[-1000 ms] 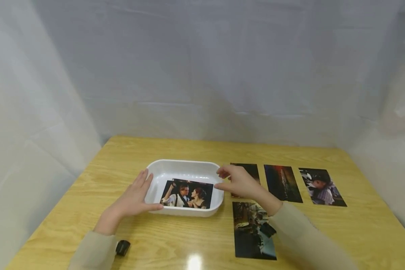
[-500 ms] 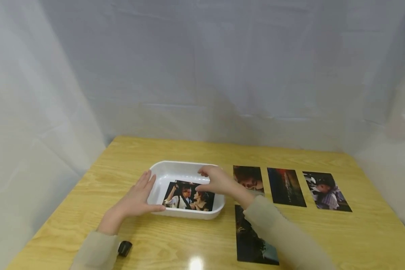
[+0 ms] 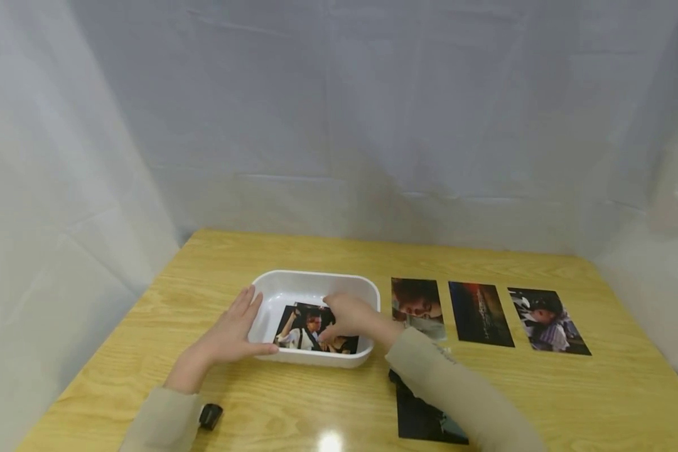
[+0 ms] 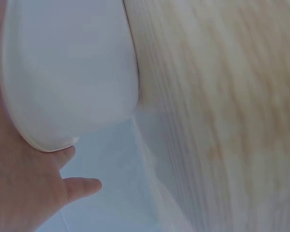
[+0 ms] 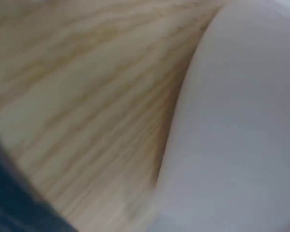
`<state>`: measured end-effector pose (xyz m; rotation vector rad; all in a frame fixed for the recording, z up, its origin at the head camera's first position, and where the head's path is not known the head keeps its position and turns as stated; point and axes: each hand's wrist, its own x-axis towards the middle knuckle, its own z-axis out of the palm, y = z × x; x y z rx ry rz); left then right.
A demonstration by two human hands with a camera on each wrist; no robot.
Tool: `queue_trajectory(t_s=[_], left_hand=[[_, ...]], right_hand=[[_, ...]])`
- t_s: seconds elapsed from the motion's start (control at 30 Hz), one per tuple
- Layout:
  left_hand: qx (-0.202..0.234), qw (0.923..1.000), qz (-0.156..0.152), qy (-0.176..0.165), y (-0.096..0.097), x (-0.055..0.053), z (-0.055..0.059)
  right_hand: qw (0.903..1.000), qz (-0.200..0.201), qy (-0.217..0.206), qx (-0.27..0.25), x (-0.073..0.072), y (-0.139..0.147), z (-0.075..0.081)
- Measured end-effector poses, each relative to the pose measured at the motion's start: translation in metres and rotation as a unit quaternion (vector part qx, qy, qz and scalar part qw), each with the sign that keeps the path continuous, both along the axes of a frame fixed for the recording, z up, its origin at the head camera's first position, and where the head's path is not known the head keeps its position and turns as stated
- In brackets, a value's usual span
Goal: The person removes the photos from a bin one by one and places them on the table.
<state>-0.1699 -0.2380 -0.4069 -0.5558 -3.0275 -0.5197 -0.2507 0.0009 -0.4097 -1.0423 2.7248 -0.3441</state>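
A white rectangular tray (image 3: pixel 277 279) stands on the wooden table with several photos inside. The top photo (image 3: pixel 302 336) shows two people; another one's edge peeks out behind it. My left hand (image 3: pixel 226 333) rests against the tray's left end, fingers straight along the rim and thumb across the front corner. In the left wrist view, that hand (image 4: pixel 29 179) lies against the white outer wall. My right hand (image 3: pixel 351 316) reaches over the right rim, thumb and fingers apart, down at the right part of the top photo. Whether its fingertips pinch anything is hidden.
Right of the tray, a row holds a close-up photo (image 3: pixel 418 307), a dark photo (image 3: pixel 480 312) and a photo of a person in a cap (image 3: pixel 549 321). Another dark photo (image 3: pixel 424 417) lies partly under my right sleeve. A black object (image 3: pixel 210 416) sits by my left sleeve.
My right hand has moved left, from the tray's right rim to inside it, and down onto the top photo. My left hand stays at the tray's left end.
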Motion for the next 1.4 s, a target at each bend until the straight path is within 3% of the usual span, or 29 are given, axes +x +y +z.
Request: queue_trajectory(t_s=[0.23, 0.53, 0.7, 0.87, 1.03, 1.4], left_hand=[[0.001, 1.0, 0.003, -0.001, 0.001, 0.0, 0.0], [0.007, 0.9999, 0.007, 0.004, 0.0, 0.001, 0.001], [0.009, 0.9999, 0.007, 0.0, 0.001, 0.001, 0.002], [0.006, 1.0, 0.005, 0.003, 0.001, 0.001, 0.002], [0.012, 0.9999, 0.003, 0.008, 0.001, 0.001, 0.002], [0.007, 0.9998, 0.004, 0.017, 0.001, 0.001, 0.001]], right_hand=[[0.9963, -0.015, -0.008, 0.084, 0.007, -0.005, -0.005], [0.996, -0.026, 0.013, 0.084, 0.007, -0.007, -0.003], [0.9952, -0.054, 0.013, 0.081, 0.005, -0.008, -0.003], [0.9959, -0.052, 0.044, 0.059, 0.001, -0.006, -0.005], [0.9954, -0.023, 0.093, -0.003, -0.006, -0.001, -0.004], [0.9915, -0.04, 0.065, -0.105, -0.008, 0.006, 0.014]])
